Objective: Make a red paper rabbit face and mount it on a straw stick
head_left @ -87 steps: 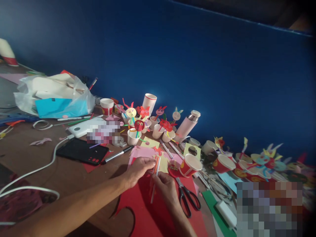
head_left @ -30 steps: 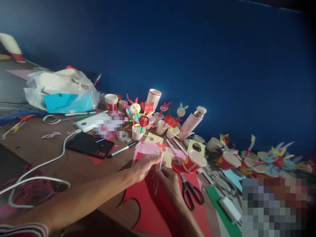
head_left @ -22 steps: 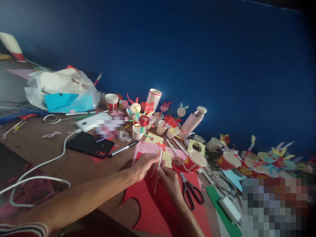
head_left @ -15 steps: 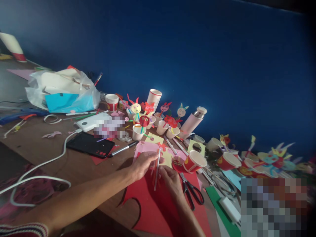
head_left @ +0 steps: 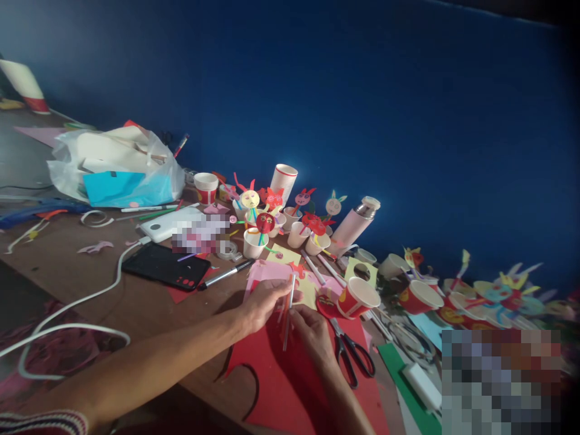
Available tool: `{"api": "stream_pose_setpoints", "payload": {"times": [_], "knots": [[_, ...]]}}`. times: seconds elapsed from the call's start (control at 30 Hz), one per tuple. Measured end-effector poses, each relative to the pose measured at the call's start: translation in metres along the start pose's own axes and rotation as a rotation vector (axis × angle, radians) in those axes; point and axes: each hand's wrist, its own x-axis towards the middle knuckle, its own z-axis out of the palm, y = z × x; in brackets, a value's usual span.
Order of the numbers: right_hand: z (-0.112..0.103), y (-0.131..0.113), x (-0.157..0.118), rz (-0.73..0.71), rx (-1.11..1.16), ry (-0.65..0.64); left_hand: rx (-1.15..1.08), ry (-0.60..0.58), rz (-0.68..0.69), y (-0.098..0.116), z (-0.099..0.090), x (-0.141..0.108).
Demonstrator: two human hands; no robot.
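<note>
Over the red paper sheet [head_left: 272, 380], both my hands meet at a thin, pale see-through straw [head_left: 286, 335] that stands nearly upright, leaning slightly right. My left hand [head_left: 265, 305] pinches it near the top between thumb and fingers. Lower down, my right hand [head_left: 310, 329] has its fingers closed at the straw's right side; its fingertips are partly hidden. A second thin pale strip seems to lie close beside the straw, too small to make out. Black-handled scissors [head_left: 353, 353] lie right of my right hand. A red paper face [head_left: 327, 306] rests beside a red-and-white paper cup [head_left: 359, 297].
Paper cups holding paper-face figures [head_left: 265, 223] stand behind the hands, near a pink thermos [head_left: 351, 229]. A black marker [head_left: 226, 274], a phone [head_left: 165, 266] and a white cable [head_left: 122, 263] lie on the left. A stuffed plastic bag [head_left: 115, 163] sits farther back.
My right hand's fingertips have shifted slightly up and left along the straw. My left hand and the things on the table look the same.
</note>
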Motion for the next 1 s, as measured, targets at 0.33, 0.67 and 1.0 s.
{"api": "stream_pose_setpoints", "payload": {"times": [0.33, 0.67, 1.0], "knots": [[-0.001, 0.002, -0.001, 0.075, 0.125, -0.006, -0.05, 0.0, 0.007, 0.003, 0.005, -0.002], [-0.003, 0.006, 0.002, 0.11, 0.192, 0.028, -0.07, -0.062, 0.006, -0.002, 0.004, -0.002], [-0.001, 0.004, 0.001, 0.152, 0.235, 0.051, 0.001, -0.102, 0.073, -0.009, 0.003, -0.001]]}}
